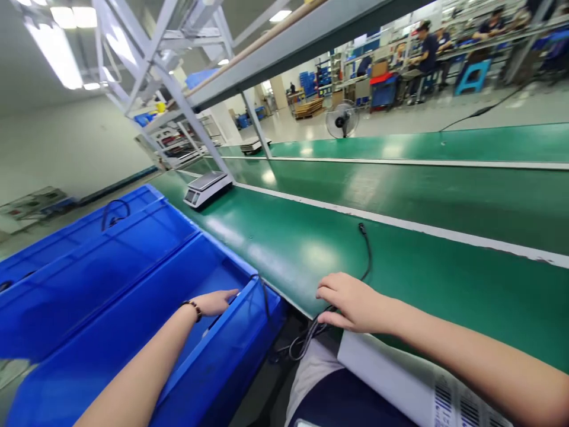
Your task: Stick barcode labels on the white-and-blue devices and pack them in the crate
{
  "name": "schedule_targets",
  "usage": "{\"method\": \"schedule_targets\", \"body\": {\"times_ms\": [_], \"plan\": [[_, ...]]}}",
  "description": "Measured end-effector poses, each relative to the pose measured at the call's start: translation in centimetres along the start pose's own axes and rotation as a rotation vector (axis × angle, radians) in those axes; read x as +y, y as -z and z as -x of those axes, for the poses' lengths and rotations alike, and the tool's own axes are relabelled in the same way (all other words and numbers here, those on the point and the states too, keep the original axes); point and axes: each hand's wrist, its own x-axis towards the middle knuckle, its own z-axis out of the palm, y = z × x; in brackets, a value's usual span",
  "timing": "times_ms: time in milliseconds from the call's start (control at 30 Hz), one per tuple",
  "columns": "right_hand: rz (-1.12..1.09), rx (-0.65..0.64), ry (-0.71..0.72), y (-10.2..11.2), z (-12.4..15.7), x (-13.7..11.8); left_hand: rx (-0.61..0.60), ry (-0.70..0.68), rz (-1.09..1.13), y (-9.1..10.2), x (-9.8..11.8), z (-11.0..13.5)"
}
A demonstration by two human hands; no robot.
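The black cable (370,255) lies on the green surface (444,284), its plug end just past 12 o'clock from the right hand (355,302); from there it runs back beneath that hand, and dark loops bunch at the surface's near edge, at 8 o'clock. The right hand's fingers are half open and loosely bent, thumb parted from them, with cable showing in the gap; they do not look clamped on it. At 9 o'clock from this hand, the left hand (216,302), with a beaded bracelet (192,306) on the wrist, reaches inside the near blue bin (195,350), fingers stretched towards the wall at 3 o'clock; their tips are partly hidden, so I cannot tell what they hold. A dark cord (265,296) hangs over the bin's corner just beside them. The step in hand seems to be handling cable between surface and bin; the next move calls for a sure pinch on the cable and care that the loops do not snag on the edge. At 5 o'clock from the right hand sits a white box (386,373) with barcode labels. Farther out, a scale (208,187) stands at 12 o'clock from the left hand, another blue bin (111,249) lies towards 10, and a fan (342,120) stands beyond the surface.
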Motion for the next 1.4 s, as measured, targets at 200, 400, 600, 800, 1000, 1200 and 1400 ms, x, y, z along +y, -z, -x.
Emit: {"method": "schedule_targets", "body": {"times_ms": [200, 400, 600, 800, 1000, 1200, 1400], "plan": [[0.040, -0.087, -0.430, 3.3, 9.0, 2.5, 1.055, -0.356, -0.249, 1.0, 9.5, 6.4], [-0.100, -0.064, -0.677, 2.1, 14.4, 2.5, 0.393, -1.223, -0.191, -13.9, 25.4, 5.0], [-0.275, -0.033, -0.887, 2.4, 18.5, 0.9, -0.035, -1.116, -0.376, -18.1, 31.4, -1.4], [-0.193, 0.044, -0.919, 2.3, 20.4, 0.5, -0.113, -1.084, -0.364, -13.0, 35.4, -4.4], [-0.004, 0.097, -0.958, 1.8, 20.7, 1.9, -0.038, -1.042, -0.233, -12.2, 37.2, -5.5], [0.191, 0.179, -0.870, 1.2, 20.7, 2.4, -0.109, -1.059, -0.168, -12.7, 37.2, -6.5], [0.321, 0.192, -0.782, -0.1, 20.5, 2.8, -0.179, -1.057, -0.141, -12.9, 37.4, -7.5]]}}
